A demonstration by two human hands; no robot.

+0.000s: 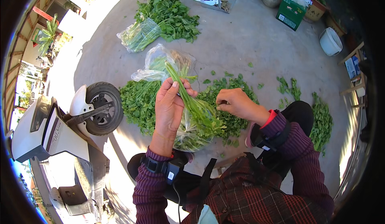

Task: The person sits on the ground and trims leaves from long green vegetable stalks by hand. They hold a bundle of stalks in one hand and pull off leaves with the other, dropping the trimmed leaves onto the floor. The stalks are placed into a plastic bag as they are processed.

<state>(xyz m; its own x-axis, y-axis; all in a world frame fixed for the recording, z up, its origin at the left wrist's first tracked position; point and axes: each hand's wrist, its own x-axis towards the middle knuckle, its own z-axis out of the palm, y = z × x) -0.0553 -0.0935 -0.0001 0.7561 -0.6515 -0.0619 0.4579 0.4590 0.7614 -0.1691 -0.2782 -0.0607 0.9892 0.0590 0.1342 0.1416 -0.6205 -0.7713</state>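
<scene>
My left hand [173, 103] grips a bunch of leafy green stalks [192, 103], its cut ends pointing up and away and its leaves hanging to the lower right. My right hand [239, 103] is to the right of the bunch, fingertips pinched together; whether something small is between them cannot be told. Beneath and beside the hands lie a heap of leafy greens [138, 103] on the left, another heap [240, 118] under my right hand, and clear plastic bags [156, 58] with greens. A further tied clear bag [191, 136] sits below the bunch.
A white scooter [64, 133] with its front wheel [103, 108] stands at left. Farther off lie large leafy greens [171, 16], partly bagged, and a metal dustpan [216, 3]. A green carton [291, 12] and white bucket [331, 42] stand upper right; more greens [320, 121] lie beside my right knee.
</scene>
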